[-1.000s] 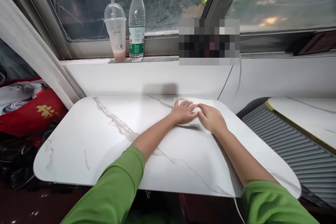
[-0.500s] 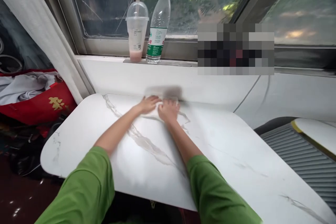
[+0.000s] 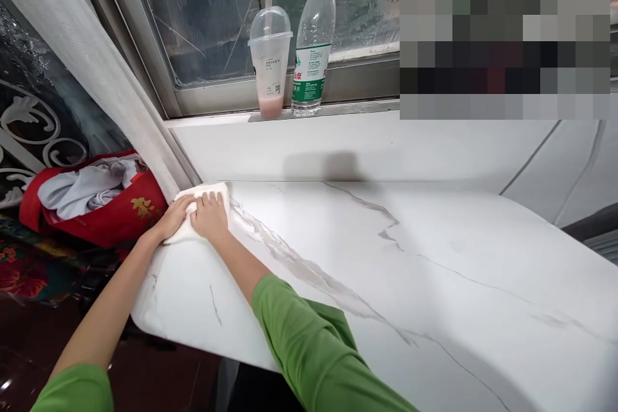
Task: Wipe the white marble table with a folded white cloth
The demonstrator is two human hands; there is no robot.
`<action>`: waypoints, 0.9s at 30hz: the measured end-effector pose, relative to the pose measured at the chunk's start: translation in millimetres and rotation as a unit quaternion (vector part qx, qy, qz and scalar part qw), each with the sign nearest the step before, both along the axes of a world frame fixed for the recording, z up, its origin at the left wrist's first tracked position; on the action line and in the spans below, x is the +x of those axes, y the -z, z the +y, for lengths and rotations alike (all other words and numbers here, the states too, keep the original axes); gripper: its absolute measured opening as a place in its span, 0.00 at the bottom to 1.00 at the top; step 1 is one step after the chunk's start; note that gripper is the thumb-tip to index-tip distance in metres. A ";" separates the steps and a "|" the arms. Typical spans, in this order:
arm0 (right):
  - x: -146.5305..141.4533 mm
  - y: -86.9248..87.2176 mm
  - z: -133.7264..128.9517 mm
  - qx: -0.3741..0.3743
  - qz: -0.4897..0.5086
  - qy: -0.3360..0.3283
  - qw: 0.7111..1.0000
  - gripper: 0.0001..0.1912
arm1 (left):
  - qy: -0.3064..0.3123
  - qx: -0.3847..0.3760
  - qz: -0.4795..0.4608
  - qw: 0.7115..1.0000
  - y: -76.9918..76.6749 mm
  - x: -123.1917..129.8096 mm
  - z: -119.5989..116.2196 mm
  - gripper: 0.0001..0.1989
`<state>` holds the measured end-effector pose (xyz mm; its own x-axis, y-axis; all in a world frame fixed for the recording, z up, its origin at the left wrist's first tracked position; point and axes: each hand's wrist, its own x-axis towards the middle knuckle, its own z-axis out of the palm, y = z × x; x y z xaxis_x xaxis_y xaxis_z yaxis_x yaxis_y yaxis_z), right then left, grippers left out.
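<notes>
A white cloth (image 3: 220, 192) lies bunched at the table's far left corner, under both my hands. My right hand (image 3: 209, 214) rests flat on it, fingers stretched out and pointing away from me. Just left of it, my left hand (image 3: 174, 215) lies over the cloth's left part at the table edge, its fingers extended and close to the right hand. Beneath them is the white marble-patterned table (image 3: 309, 238) with grey veins.
On the window ledge stand a lidded plastic cup (image 3: 270, 71) with a straw and a green-capped water bottle (image 3: 313, 51). Left of the table are a red bag (image 3: 103, 219) holding grey-white fabric and a pale curtain (image 3: 91, 58). A blurred-out patch covers the upper right.
Both hands and the cloth have moved left, from the table's back middle to its far left corner. The view has shifted left too. Cup and bottle stay on the ledge.
</notes>
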<state>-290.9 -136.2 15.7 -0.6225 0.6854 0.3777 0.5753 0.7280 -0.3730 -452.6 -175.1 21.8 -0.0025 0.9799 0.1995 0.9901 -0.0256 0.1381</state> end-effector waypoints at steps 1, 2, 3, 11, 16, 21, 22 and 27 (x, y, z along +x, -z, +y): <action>0.3 -0.9 -0.2 -0.007 0.002 -0.011 1.000 0.26 | -0.003 -0.003 -0.001 1.000 -1.2 1.1 -2.0 0.26; 1.7 -1.6 0.4 -0.014 0.004 -0.020 1.000 0.26 | -0.007 -0.009 -0.002 1.000 -2.9 4.2 -3.6 0.25; 4.0 -2.1 1.0 -0.018 0.005 -0.026 0.999 0.26 | -0.010 -0.016 -0.001 1.000 -4.9 8.8 -5.4 0.25; 64.6 -1.6 -67.4 -0.069 -0.008 -0.118 0.991 0.32 | 0.104 -0.048 0.008 0.993 -16.2 62.8 -89.1 0.24; 121.0 -16.2 -137.7 -0.173 -0.019 -0.253 0.952 0.38 | 0.097 -0.043 -0.071 0.992 -11.9 88.4 -163.1 0.17; 111.8 -24.3 -130.8 -0.246 -0.052 -0.224 0.942 0.38 | 0.048 -0.053 -0.088 0.994 -9.6 94.3 -153.1 0.18; 103.2 -22.1 -119.3 -0.231 -0.052 -0.200 0.951 0.36 | 0.042 -0.054 -0.071 0.995 -9.2 93.6 -139.2 0.20; 68.6 -2.2 -29.3 -0.063 -0.026 -0.068 0.995 0.28 | 0.030 -0.051 -0.003 0.998 -9.8 92.3 -34.8 0.25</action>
